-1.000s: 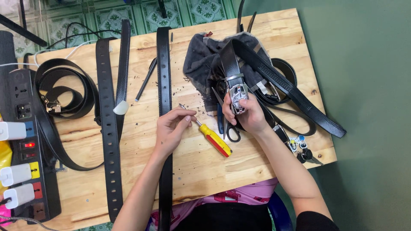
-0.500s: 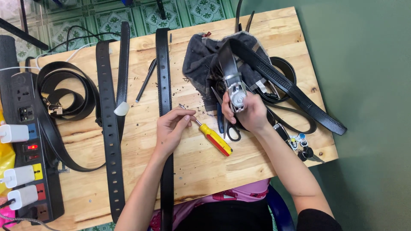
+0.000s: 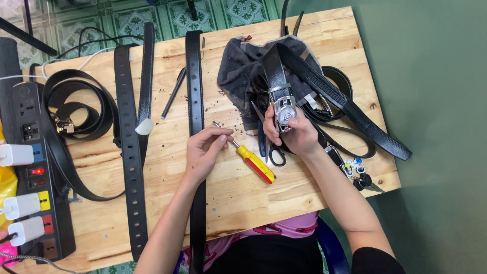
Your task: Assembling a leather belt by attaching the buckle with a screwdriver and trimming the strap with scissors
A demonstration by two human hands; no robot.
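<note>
A view from above of a person seated at the near edge of a pale wooden tabletop (image 3: 284, 203) strewn with black leather belts. The right hand (image 3: 297, 134), toward the right side of the tabletop, is closed around a silver metal belt buckle (image 3: 284, 112), thumb and fingers clamped on its sides, with the buckle's black belt (image 3: 276, 66) running up and away over a crumpled dark grey cloth (image 3: 241, 71). The left hand (image 3: 205, 149), near the middle of the tabletop, has its fingertips pinched together on something too small to make out, just beside the metal shaft of a screwdriver (image 3: 253, 162) with a yellow and red handle lying flat. Black scissors (image 3: 269, 147) lie between the screwdriver and the right hand. A long black belt (image 3: 194, 86) stretches from far edge to near edge under the left wrist. The buckle looks hard, smooth and fairly heavy for its size, probably slippery on its polished face, so its edges offer the surest hold; the strap looks supple and floppy. A power strip (image 3: 30, 167) sits along the left edge.
</note>
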